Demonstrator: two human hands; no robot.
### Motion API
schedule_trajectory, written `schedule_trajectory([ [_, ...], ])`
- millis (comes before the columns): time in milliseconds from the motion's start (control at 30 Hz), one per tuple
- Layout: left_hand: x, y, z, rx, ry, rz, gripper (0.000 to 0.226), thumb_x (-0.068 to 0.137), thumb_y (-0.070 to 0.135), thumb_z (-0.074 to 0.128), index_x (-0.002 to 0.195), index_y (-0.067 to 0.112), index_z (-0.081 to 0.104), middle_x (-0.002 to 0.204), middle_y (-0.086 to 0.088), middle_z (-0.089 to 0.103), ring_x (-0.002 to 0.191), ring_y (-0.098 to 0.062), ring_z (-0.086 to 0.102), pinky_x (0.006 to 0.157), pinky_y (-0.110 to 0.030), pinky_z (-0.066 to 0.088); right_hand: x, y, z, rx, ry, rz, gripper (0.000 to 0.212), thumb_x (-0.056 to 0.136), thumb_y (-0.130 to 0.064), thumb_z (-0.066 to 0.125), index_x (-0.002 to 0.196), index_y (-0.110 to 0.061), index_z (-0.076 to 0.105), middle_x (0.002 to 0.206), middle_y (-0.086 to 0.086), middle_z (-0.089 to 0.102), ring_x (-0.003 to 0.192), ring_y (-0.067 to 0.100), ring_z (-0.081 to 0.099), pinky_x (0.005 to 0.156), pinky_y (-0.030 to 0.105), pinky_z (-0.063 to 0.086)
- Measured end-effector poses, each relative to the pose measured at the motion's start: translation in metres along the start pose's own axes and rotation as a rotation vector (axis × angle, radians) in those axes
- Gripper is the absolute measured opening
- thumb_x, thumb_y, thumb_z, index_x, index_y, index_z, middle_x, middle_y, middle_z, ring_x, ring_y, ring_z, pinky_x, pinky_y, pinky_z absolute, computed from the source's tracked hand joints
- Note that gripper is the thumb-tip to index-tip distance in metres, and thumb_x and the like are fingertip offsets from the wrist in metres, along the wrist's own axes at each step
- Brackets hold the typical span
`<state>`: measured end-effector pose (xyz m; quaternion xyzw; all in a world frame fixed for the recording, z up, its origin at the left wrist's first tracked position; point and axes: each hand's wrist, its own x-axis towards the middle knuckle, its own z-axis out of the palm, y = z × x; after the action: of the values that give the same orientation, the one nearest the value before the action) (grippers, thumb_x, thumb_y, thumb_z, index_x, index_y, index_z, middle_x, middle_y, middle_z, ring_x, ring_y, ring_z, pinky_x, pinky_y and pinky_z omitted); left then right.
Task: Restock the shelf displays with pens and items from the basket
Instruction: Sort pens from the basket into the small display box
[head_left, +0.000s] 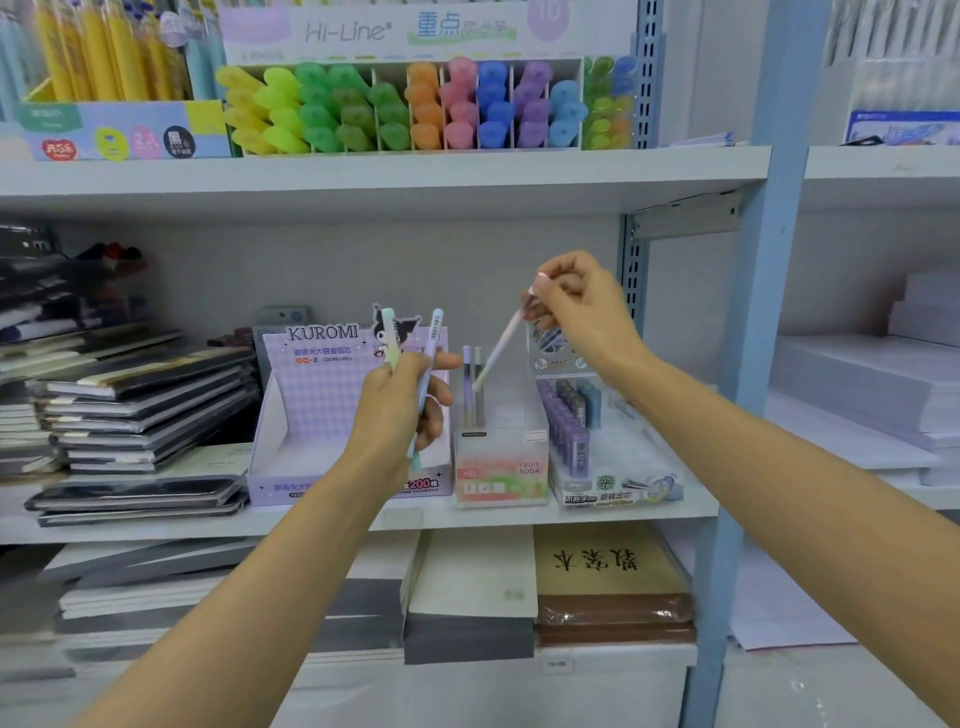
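2 standing pens (468, 374) are already upright in the clear display box (501, 467). The box sits on the middle shelf (363, 519) at the centre of the frame, between the purple Kuromi box (311, 405) on its left and the tray of lead refills (571, 431) on its right.

Step in hand, as judged: seat 1 more pen in the clear display box. The pastel pen (501, 345) is tilted. Its lower end is at the box opening, just beside the 2 standing pens, and its upper end points toward the upper right.

Recommended procedure:
1. Bring the pastel pen upright before lowering it, so that its tip does not knock the standing pens over.
2. Lower it until the tip meets the box floor, then release.
3. Keep the other hand away from the opening, since it hangs just left of the box.

Right hand (576, 312): right of centre, above the box. The thumb and fingertips pinch the upper end of the pastel pen, and the other fingers are curled in.

Left hand (395, 410): centre of the frame, in front of the Kuromi box. The fingers are wrapped around 2 spare pens (435, 332), which point upward.

The basket is not in view.
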<state>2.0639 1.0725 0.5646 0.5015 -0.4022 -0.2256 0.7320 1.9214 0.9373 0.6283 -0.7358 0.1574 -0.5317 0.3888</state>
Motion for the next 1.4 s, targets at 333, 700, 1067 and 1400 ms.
schedule_trajectory([
  [333, 0.004, -0.019, -0.008, 0.031, -0.146, 0.056, 0.031, 0.103, 0.036, 0.042, 0.11, 0.018, 0.066, 0.05, 0.004, 0.032, 0.037, -0.013, 0.042, 0.038, -0.021, 0.032, 0.005, 0.048, 0.028, -0.411, -0.139, -0.079, 0.006, 0.097, -0.007, 0.054, 0.099, -0.001, 0.056, 0.084, 0.012, 0.07, 0.077, 0.02, 0.07, 0.068, 0.032, 0.059],
  [700, 0.006, -0.029, -0.007, 0.023, -0.137, 0.032, 0.024, 0.102, 0.031, 0.046, 0.11, 0.021, 0.066, 0.052, 0.004, 0.041, 0.039, -0.012, 0.038, 0.036, -0.02, 0.029, 0.013, 0.057, 0.024, -0.42, -0.166, -0.159, 0.004, 0.096, -0.003, 0.055, 0.094, 0.0, 0.056, 0.083, 0.015, 0.068, 0.075, 0.022, 0.069, 0.071, 0.033, 0.059],
  [1067, 0.007, -0.033, -0.007, 0.024, -0.106, -0.003, 0.024, 0.099, 0.03, 0.053, 0.111, 0.011, 0.061, 0.051, 0.007, 0.04, 0.039, -0.009, 0.036, 0.036, -0.019, 0.028, 0.017, 0.063, 0.033, -0.582, -0.157, -0.224, 0.01, 0.093, -0.009, 0.061, 0.1, -0.003, 0.062, 0.09, 0.008, 0.067, 0.084, 0.022, 0.065, 0.083, 0.042, 0.054],
  [1400, 0.002, -0.028, -0.011, 0.044, -0.102, 0.018, 0.019, 0.098, 0.03, 0.054, 0.103, 0.015, 0.065, 0.051, 0.006, 0.042, 0.04, -0.01, 0.036, 0.037, -0.02, 0.03, 0.016, 0.068, 0.032, -0.879, -0.197, -0.141, 0.023, 0.097, -0.026, 0.055, 0.109, -0.016, 0.072, 0.117, 0.01, 0.053, 0.111, 0.025, 0.05, 0.102, 0.046, 0.035],
])
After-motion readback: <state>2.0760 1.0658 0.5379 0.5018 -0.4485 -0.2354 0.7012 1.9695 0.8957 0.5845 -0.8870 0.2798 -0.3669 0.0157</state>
